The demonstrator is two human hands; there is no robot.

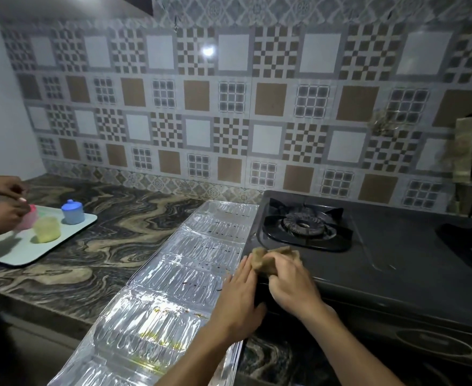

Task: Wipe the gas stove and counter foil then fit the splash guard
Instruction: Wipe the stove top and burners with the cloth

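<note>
Foil (pixel 201 260) is lying as a long embossed strip on the marbled counter (pixel 95 246), its long axis running from the near edge away toward the tiled wall, and it is sitting just left of both hands, its right edge touching the stove's left side. Brownish specks and a yellowish smear are showing on it, so it looks not yet wiped. The left hand (pixel 240 291) is resting with straight fingers at the seam between foil and stove, holding nothing that can be made out, and it is the nearer hand to the foil. The right hand (pixel 287 280) is curling round a brown cloth (pixel 271 259) and pressing it on the front-left corner of the black gas stove (pixel 396 260), just in front of the left burner (pixel 303 225). The next stroke probably means carrying the cloth leftward across the left hand and then along the strip.

The right burner is being cut off by the frame edge, and no splash guard is showing anywhere. At far left another person's hands are handling small lidded containers on a pale tray (pixel 12 252); what they are pinching is too small to tell.
</note>
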